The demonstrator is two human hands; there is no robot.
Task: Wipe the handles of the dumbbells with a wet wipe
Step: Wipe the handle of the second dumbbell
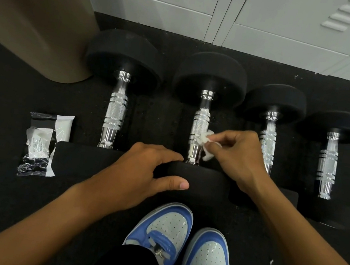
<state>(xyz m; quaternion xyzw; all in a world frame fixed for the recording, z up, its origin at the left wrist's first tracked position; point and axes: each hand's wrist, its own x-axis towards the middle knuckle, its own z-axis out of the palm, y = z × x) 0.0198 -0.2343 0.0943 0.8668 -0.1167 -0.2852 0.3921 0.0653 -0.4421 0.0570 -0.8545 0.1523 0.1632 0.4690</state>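
Several black dumbbells with chrome handles lie side by side on the dark floor. My right hand (234, 154) pinches a crumpled white wet wipe (206, 142) against the right side of the second dumbbell's handle (199, 127). My left hand (148, 169) rests on that dumbbell's near black head (203, 182), fingers spread over its top edge. The leftmost handle (115, 114) and the two handles to the right (267, 144) (327, 164) are untouched.
An opened wipe packet (42, 144) lies on the floor at the left. A tan bin (35, 11) stands at the back left. White lockers (233, 11) line the far wall. My blue and white shoes (179, 235) are just below the dumbbells.
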